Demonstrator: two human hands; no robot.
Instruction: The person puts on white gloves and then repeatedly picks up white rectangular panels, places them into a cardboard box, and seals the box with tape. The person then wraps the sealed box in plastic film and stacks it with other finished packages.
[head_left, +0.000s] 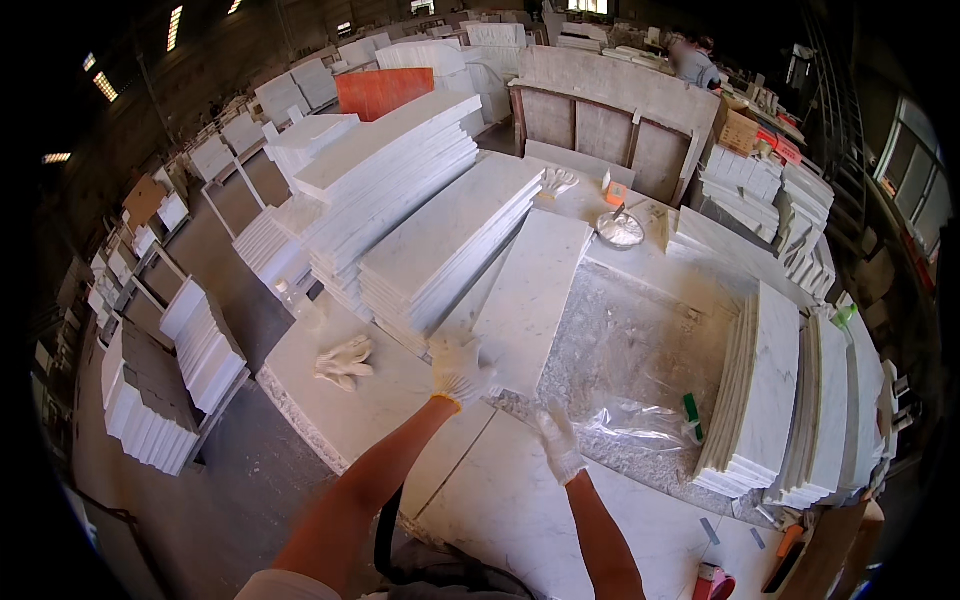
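Note:
A white marble slab lies lengthwise ahead of me, its near end close to both hands. My left hand, in a white knit glove with a yellow cuff, is at the slab's near left corner; its fingers are blurred, and I cannot tell whether they grip the edge. My right hand, also gloved, is just below the near right corner, its fingers stretched out and apparently holding nothing. Left of the slab rises a stack of long marble slabs. A loose pair of white gloves rests on the table left of my left hand.
Right of the slab are a dusty recess with clear plastic film and a green-handled tool. Upright slabs line the right side. A bowl of white material stands at the far end. A red tape dispenser sits near right.

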